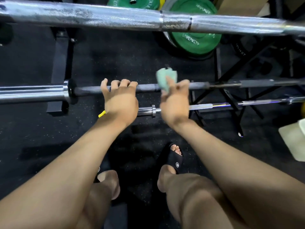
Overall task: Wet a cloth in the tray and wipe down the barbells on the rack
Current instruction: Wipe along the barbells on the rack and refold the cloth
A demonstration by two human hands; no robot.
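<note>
**Wiping the middle barbell on the rack**

The left hand (121, 98) curls over the dark barbell (148, 87) at centre, apparently steadying it. At its three o'clock, the right hand (175, 103) pinches a pale green cloth (165, 78) against the same bar — likely mid-wipe. Another barbell (115, 17) spans twelve o'clock. No tray clearly shows.

Three long steel barbells show: a thick silver one (115, 17) crossing the top, a dark-shafted one (148, 87) in the middle, and a thin chrome one (214, 105) lowest. There are two round green rubber weight plates (196, 41) (132, 3), one crumpled pale green cloth (165, 78), two bare hands (121, 100) (175, 104), and two black slide sandals (175, 160) (98, 172).
</note>
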